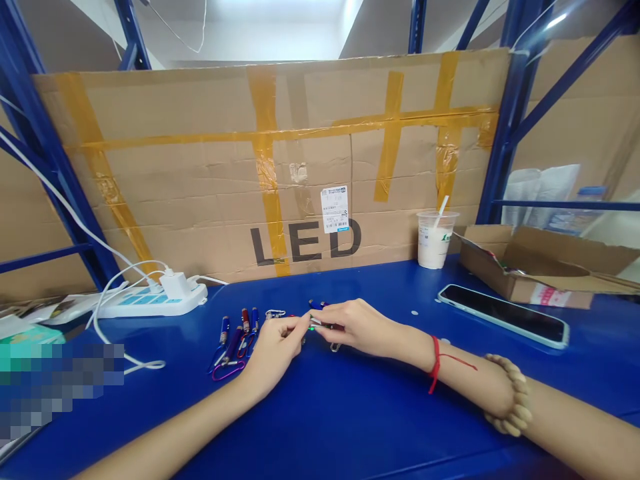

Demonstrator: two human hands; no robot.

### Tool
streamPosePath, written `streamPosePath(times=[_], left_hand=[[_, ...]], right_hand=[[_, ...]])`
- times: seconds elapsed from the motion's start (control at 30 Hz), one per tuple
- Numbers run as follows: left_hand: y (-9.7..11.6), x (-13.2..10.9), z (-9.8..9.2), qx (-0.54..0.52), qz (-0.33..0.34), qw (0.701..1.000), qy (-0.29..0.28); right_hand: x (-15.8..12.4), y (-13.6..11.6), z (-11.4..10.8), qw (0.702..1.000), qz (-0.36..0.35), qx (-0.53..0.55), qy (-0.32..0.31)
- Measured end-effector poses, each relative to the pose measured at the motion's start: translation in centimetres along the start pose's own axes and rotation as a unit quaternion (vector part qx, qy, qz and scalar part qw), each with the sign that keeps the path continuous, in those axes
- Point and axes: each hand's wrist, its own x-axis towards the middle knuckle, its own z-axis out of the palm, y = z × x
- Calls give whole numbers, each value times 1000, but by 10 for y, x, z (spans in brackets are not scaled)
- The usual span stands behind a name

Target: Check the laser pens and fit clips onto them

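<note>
My left hand (pixel 276 348) and my right hand (pixel 356 327) meet over the blue table (pixel 350 413), fingertips pinched together on a small keychain flashlight (pixel 316 324) between them. Its body is mostly hidden by my right fingers. To the left lie several more small keychain flashlights (pixel 239 333), red, blue and purple, with carabiner clips. Another blue one (pixel 317 305) shows just behind my right hand. My right wrist wears a red string and a bead bracelet.
A white power strip (pixel 153 301) with a charger and white cables lies at the back left. A plastic cup with a straw (pixel 436 239), a phone (pixel 503 315) and an open cardboard box (pixel 540 267) sit on the right. A taped cardboard sheet marked LED (pixel 280 167) stands behind.
</note>
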Motion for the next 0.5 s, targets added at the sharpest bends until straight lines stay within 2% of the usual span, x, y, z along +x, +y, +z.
streamPosePath(times=[0.4, 0.5], left_hand=[[1, 1, 1, -52, -5, 999, -4], [-2, 2, 1, -73, -14, 997, -8]], right_hand=[[4, 3, 7, 995, 25, 73, 66], [3, 6, 6, 990, 40, 82, 104]])
